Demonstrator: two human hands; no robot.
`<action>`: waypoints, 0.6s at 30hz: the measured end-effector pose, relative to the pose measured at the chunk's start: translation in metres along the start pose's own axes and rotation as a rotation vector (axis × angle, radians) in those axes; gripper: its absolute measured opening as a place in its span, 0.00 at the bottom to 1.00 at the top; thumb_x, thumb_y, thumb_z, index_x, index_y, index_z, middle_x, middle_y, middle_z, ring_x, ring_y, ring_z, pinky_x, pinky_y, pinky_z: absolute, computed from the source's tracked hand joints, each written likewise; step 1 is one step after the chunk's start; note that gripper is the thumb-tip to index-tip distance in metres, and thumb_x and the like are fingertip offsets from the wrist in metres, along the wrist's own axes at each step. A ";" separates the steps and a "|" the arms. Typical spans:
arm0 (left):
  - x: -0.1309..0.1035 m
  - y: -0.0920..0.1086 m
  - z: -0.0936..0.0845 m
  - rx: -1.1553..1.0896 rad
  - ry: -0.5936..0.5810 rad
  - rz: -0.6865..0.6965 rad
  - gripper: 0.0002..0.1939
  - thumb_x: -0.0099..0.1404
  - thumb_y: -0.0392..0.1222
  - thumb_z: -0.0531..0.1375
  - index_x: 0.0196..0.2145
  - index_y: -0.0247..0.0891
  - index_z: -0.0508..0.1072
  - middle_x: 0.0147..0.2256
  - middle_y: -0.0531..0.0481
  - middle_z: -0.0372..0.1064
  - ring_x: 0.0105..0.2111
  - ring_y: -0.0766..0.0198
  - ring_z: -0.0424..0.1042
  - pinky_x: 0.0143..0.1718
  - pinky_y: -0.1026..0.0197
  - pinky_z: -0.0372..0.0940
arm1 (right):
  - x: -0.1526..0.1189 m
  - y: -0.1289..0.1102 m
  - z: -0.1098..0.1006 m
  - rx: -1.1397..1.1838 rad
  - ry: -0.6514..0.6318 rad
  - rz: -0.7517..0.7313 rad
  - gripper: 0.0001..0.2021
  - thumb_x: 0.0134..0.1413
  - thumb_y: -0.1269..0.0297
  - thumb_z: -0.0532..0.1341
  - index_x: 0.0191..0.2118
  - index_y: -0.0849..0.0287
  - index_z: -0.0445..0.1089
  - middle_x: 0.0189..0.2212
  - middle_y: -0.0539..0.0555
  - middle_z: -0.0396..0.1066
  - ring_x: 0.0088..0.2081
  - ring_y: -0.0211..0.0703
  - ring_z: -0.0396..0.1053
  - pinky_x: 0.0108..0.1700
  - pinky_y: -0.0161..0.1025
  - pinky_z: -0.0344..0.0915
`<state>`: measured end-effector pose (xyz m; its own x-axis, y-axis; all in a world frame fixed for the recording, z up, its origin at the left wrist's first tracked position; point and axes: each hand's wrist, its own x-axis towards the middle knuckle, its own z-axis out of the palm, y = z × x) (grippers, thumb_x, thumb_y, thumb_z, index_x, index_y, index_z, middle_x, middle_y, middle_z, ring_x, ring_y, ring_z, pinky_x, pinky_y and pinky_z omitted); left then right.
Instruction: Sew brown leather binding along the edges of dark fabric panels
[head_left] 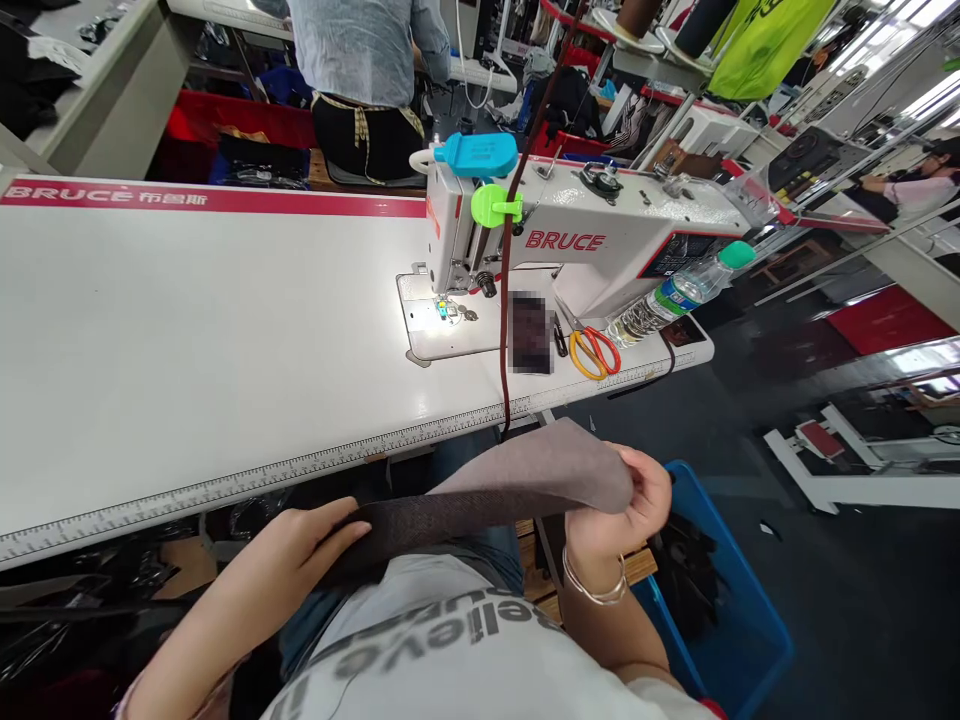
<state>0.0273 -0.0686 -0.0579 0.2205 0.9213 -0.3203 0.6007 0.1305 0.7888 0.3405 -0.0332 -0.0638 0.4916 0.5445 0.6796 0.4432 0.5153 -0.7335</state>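
Smooth white tabletop (217, 340) beyond long matte cloth (495, 500), brown and pale grey.

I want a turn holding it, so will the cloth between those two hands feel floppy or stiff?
Probably floppy: the cloth curves where the right hand pinches it. It's likely light, since the left hand seems to hold its other end with just fingers. It probably won't snap, because it looks thin and bendy.

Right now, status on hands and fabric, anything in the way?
Left hand pinching dark end of fabric. Right hand holding paler end. Fabric spans between them. Brown cord hangs before sewing machine.
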 end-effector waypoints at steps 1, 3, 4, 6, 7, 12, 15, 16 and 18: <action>0.004 0.000 0.003 0.082 -0.073 -0.003 0.14 0.65 0.52 0.57 0.28 0.42 0.73 0.20 0.55 0.68 0.20 0.65 0.65 0.23 0.66 0.58 | 0.003 -0.006 -0.001 0.031 -0.020 -0.057 0.10 0.54 0.68 0.58 0.41 0.53 0.72 0.28 0.51 0.70 0.26 0.44 0.69 0.29 0.42 0.66; 0.006 -0.002 0.006 0.195 -0.149 0.019 0.15 0.68 0.53 0.53 0.33 0.42 0.74 0.27 0.52 0.73 0.26 0.63 0.70 0.28 0.65 0.62 | 0.006 -0.016 0.000 0.081 -0.172 -0.148 0.12 0.54 0.68 0.57 0.44 0.52 0.73 0.28 0.52 0.69 0.25 0.44 0.68 0.27 0.42 0.65; 0.006 -0.002 0.008 0.216 -0.146 0.044 0.14 0.68 0.53 0.54 0.39 0.43 0.74 0.34 0.50 0.75 0.32 0.61 0.73 0.33 0.64 0.65 | 0.006 -0.021 0.003 0.092 -0.296 -0.191 0.13 0.54 0.67 0.57 0.45 0.53 0.73 0.28 0.53 0.70 0.26 0.44 0.67 0.27 0.42 0.65; 0.005 0.001 0.012 0.207 -0.099 0.118 0.21 0.65 0.53 0.58 0.54 0.46 0.69 0.49 0.46 0.73 0.46 0.55 0.74 0.45 0.59 0.68 | 0.004 -0.030 0.013 0.076 -0.559 -0.280 0.16 0.53 0.68 0.57 0.48 0.55 0.72 0.29 0.54 0.72 0.27 0.44 0.68 0.27 0.41 0.65; 0.005 0.005 0.015 0.182 -0.076 0.169 0.29 0.64 0.52 0.60 0.61 0.48 0.62 0.55 0.45 0.69 0.52 0.53 0.71 0.51 0.56 0.67 | 0.002 -0.034 0.020 0.059 -0.669 -0.318 0.17 0.52 0.70 0.57 0.49 0.57 0.71 0.30 0.55 0.72 0.27 0.44 0.68 0.27 0.41 0.65; 0.012 0.039 0.040 -0.045 -0.085 0.378 0.42 0.60 0.45 0.65 0.67 0.48 0.50 0.61 0.42 0.61 0.58 0.50 0.66 0.57 0.51 0.65 | -0.012 -0.045 0.057 -0.035 -0.875 -0.340 0.19 0.47 0.76 0.56 0.46 0.59 0.71 0.30 0.55 0.73 0.30 0.43 0.69 0.31 0.39 0.67; 0.022 0.046 0.053 -0.190 -0.045 0.325 0.34 0.64 0.39 0.59 0.65 0.45 0.54 0.57 0.42 0.67 0.53 0.53 0.71 0.51 0.53 0.69 | -0.016 -0.048 0.068 -0.098 -0.933 -0.321 0.17 0.48 0.75 0.55 0.44 0.58 0.72 0.31 0.55 0.72 0.31 0.43 0.69 0.32 0.39 0.67; 0.025 0.045 0.054 -0.228 -0.014 0.301 0.32 0.65 0.37 0.57 0.65 0.44 0.55 0.55 0.43 0.69 0.51 0.54 0.72 0.50 0.54 0.70 | -0.015 -0.049 0.070 -0.120 -0.952 -0.327 0.16 0.49 0.75 0.55 0.43 0.58 0.72 0.32 0.55 0.73 0.31 0.43 0.69 0.33 0.39 0.67; 0.028 0.040 0.052 -0.286 0.071 0.259 0.31 0.65 0.36 0.54 0.66 0.44 0.56 0.52 0.45 0.72 0.50 0.55 0.73 0.50 0.56 0.69 | -0.011 -0.049 0.071 -0.169 -0.981 -0.366 0.14 0.51 0.75 0.55 0.42 0.58 0.72 0.32 0.55 0.73 0.32 0.42 0.70 0.34 0.38 0.68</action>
<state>0.0977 -0.0563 -0.0622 0.2765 0.9590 -0.0625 0.2914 -0.0217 0.9564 0.2601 -0.0175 -0.0342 -0.4799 0.7096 0.5159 0.5775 0.6982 -0.4232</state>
